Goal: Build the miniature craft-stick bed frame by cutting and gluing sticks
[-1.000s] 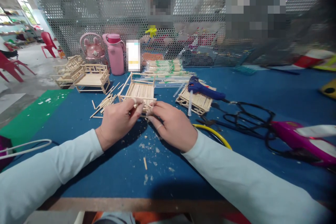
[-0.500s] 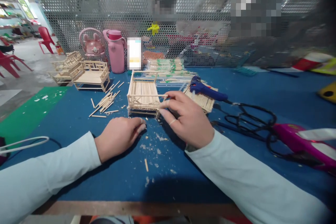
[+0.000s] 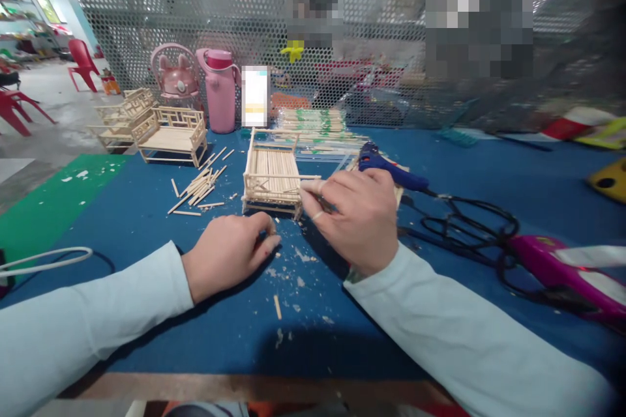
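A small frame of wooden sticks (image 3: 272, 172) stands on the blue table in front of me. One thin stick on it juts out to the right. At its right front corner is my right hand (image 3: 353, 218), its thumb and fingers drawn together; what they hold, if anything, is hidden. My left hand (image 3: 235, 249) rests on the table, nearer to me and left of centre, its fingers curled with thumb and forefinger close together. Loose cut sticks (image 3: 200, 189) lie left of the frame. A blue glue gun (image 3: 391, 169) lies behind my right hand.
Finished stick benches (image 3: 173, 137) stand at the back left, near a pink bottle (image 3: 220, 94) and a lit phone (image 3: 255, 96). Bundled sticks (image 3: 313, 120) lie by the mesh screen. Black cable (image 3: 460, 225) and a magenta tool (image 3: 562, 267) occupy the right.
My right hand's fingers have drawn closer together and off the jutting stick's end. My left thumb and forefinger have shifted slightly. The whole view has moved a little.
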Motion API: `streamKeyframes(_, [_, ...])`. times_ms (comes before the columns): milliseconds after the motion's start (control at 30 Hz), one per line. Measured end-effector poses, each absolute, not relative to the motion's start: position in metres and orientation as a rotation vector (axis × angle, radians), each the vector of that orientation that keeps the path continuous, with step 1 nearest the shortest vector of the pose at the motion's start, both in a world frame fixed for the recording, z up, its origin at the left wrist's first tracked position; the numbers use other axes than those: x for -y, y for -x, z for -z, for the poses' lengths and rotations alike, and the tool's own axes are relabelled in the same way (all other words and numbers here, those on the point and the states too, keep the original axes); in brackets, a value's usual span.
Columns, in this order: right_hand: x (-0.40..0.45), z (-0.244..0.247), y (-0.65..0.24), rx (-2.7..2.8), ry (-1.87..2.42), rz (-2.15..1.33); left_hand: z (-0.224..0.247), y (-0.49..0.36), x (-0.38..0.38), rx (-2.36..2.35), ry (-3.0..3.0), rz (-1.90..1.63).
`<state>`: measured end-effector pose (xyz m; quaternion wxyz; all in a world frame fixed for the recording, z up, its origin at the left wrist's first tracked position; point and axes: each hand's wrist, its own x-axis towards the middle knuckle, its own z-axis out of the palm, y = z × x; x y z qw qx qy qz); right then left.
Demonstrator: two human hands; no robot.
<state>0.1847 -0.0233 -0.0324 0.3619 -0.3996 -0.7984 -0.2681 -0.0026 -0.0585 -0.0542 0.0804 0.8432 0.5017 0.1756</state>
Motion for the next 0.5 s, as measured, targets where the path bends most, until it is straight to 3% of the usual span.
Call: streamKeyframes(500, [0.0256,0.0302,-0.1832,2.103,1.087,0.675,0.0561,0.0034,0.0590,-1.483,-2.529,-0.541])
